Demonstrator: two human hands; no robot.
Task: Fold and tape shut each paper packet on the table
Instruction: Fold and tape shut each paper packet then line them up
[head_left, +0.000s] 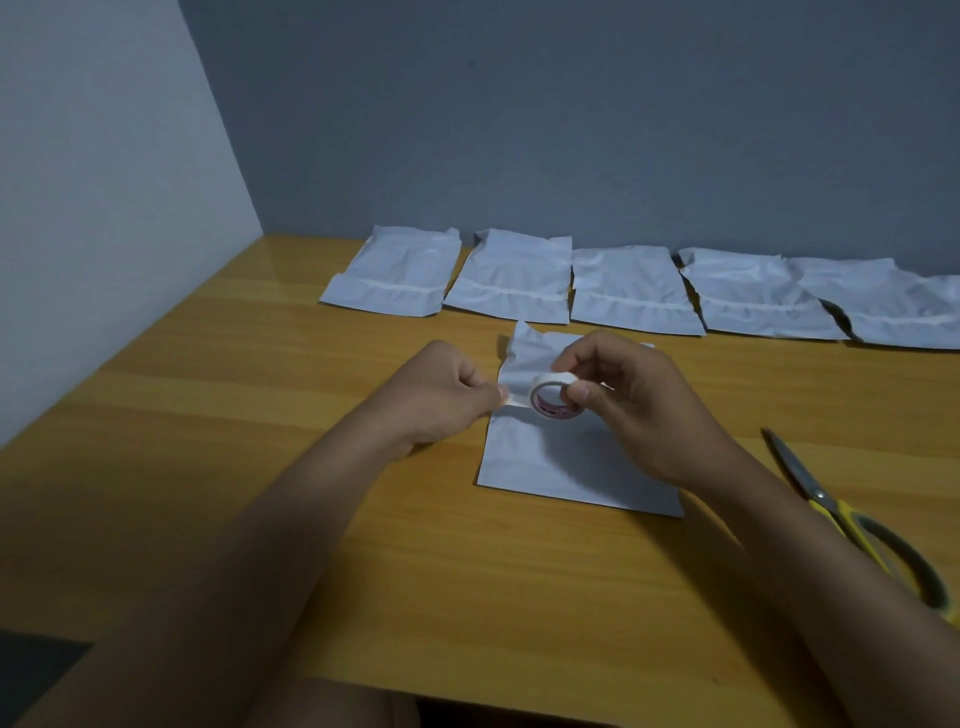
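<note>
Both forearms reach up from the bottom edge to mid-frame, where your right hand (628, 400) grips the tape roll (711, 401) between thumb and fingers while your left hand (441, 395) pinches its free end, just above the unsealed packet (576, 457). Draw the strip taut and level, long enough to span the fold. Five taped packets (634, 291) line the upper frame; scissors (852, 519) lie lower right.

White packets (511, 275) are lying on a yellow-brown wood-grain table (234, 415); scissors (852, 514) are showing yellow handles; white tape roll (712, 400).
</note>
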